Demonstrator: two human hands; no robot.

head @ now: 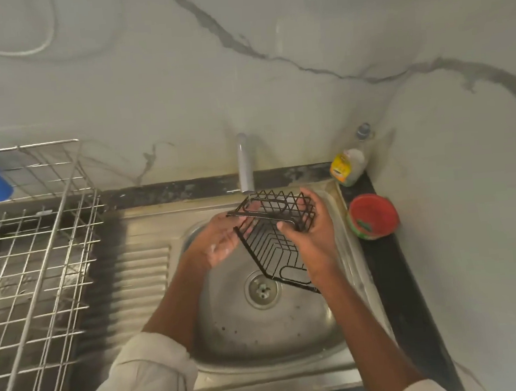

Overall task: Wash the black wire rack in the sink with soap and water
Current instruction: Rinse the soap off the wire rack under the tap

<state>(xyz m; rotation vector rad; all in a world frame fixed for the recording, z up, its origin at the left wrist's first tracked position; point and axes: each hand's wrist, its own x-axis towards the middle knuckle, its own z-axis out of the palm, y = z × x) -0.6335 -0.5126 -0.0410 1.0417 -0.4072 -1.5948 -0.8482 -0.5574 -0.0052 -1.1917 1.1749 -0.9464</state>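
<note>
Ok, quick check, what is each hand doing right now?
Left hand: open, soapy fingers against the black wire rack.
Right hand: grips the rack's side, holding it over the sink.

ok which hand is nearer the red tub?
Right. The right hand grips the black rack just left of the red tub; the left hand is on the rack's far side, farther away.
</note>
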